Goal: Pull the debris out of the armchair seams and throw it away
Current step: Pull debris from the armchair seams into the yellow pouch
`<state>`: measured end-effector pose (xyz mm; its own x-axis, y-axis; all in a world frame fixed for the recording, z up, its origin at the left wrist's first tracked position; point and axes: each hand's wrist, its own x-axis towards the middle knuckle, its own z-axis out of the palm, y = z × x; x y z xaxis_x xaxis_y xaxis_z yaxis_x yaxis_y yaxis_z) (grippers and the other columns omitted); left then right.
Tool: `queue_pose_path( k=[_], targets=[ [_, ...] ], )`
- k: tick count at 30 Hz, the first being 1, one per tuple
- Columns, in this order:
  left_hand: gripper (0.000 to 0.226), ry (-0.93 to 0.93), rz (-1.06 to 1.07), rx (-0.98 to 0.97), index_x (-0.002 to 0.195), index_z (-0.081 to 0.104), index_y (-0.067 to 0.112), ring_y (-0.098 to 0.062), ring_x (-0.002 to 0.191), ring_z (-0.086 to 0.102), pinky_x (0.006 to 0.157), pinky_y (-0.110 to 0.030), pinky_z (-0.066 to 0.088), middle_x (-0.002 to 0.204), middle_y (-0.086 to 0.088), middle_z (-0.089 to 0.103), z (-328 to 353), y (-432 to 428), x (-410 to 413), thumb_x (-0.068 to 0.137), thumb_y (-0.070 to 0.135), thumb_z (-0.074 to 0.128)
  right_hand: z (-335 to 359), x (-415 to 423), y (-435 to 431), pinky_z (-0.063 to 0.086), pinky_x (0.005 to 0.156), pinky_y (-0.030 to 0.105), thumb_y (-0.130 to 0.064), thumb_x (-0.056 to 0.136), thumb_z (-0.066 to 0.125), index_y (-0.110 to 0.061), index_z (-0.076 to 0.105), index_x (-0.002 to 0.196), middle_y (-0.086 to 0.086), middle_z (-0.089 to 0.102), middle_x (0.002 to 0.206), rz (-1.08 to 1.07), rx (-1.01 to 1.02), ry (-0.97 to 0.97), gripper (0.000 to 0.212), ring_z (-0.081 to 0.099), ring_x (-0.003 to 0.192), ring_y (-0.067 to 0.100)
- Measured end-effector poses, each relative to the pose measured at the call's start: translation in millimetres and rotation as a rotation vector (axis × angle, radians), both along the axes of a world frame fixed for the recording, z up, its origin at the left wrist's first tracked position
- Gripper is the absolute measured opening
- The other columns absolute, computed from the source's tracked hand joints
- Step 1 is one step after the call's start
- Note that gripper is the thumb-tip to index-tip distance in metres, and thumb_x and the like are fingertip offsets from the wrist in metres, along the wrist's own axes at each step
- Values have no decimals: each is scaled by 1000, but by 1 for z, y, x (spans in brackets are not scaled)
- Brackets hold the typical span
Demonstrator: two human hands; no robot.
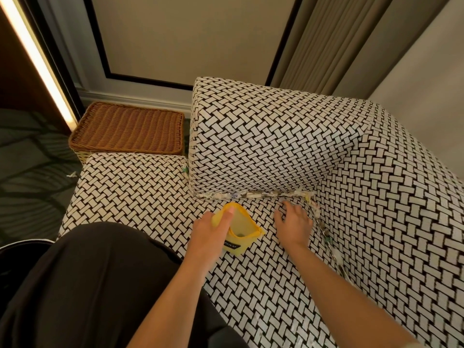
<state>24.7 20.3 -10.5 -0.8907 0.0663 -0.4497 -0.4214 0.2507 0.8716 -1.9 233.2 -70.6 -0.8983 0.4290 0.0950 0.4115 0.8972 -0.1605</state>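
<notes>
Here: debris [251,195] wedged in armchair [276,136], just beyond right hand [293,226], fingers [285,205] spread, empty; left hand [209,233] grips yellow pouch [243,228].

Armchair [276,146]: matt woven-look cloth. Pouch [242,229]: yellow matt fabric. Basket [130,129]: brown wicker, ribbed. Debris [241,195]: crumpled paper scraps in seams.

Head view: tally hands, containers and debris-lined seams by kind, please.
Hands: 2, left hand, right hand
Containers: 2, yellow bag, wicker basket
Debris-lined seams: 2, far seam, right seam
Total: 6
</notes>
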Motion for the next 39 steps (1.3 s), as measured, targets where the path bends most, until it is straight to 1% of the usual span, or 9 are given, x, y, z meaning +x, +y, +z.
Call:
queue_pose_path(
  k=[1,5,8,12,17,23,31,35,39],
  targets=[
    [66,7,-8,0,133,39,18,-17,102,45,61,-26,45,130,-3,39,0,0,1,85,64,40,0,-5,2,34,91,36,-43,95,38,-21,43,135,5,52,126,-6,1,-6,45,49,112,21],
    [82,-8,-53,-52,138,35,20,-23,114,46,94,-46,47,136,-6,37,-5,-1,-1,78,75,36,3,-21,6,37,85,36,-40,96,37,-18,44,134,10,55,124,-6,-20,-36,44,58,102,27],
    [86,-29,-49,-54,145,26,21,-26,126,39,99,-50,43,146,-6,29,-3,0,0,78,74,36,6,-33,13,43,81,36,-39,97,35,-17,44,131,11,64,112,-12,-1,-108,42,63,92,28],
    [88,-24,-49,-53,146,24,20,-25,127,39,98,-49,43,148,-6,26,-3,0,1,78,74,36,9,-47,22,48,78,36,-44,95,36,-17,47,125,11,67,95,-13,-68,-184,41,64,85,29],
    [86,-34,-43,-48,145,25,19,-25,125,39,98,-50,44,147,-6,28,-4,1,-1,79,73,37,13,-59,29,51,67,33,-49,92,40,-19,49,120,9,66,94,-22,-128,-283,42,63,82,27],
    [79,-21,-38,-32,140,32,17,-17,106,42,94,-45,46,139,-6,36,-5,2,-3,82,69,37,14,-56,28,41,63,29,-51,93,38,-18,51,121,10,65,98,-24,-93,-257,45,61,86,26],
    [79,-20,-48,-35,137,37,18,-19,104,46,92,-47,47,132,-5,41,-6,2,-4,79,72,37,30,-65,32,43,71,28,-50,93,36,-22,53,129,6,64,108,41,-144,-455,48,57,92,22],
    [68,-4,-48,-26,128,43,15,-16,92,47,83,-40,46,117,1,43,-3,3,-3,84,67,38,42,-70,35,47,90,30,-47,94,39,-17,44,136,8,59,120,113,-211,-617,52,56,106,23],
    [63,1,-42,-5,132,40,14,-14,92,43,85,-39,46,113,0,37,1,3,-1,88,60,39,54,-71,30,45,86,28,-38,96,41,-15,41,138,10,55,126,147,-235,-680,48,55,107,22]
  ],
)
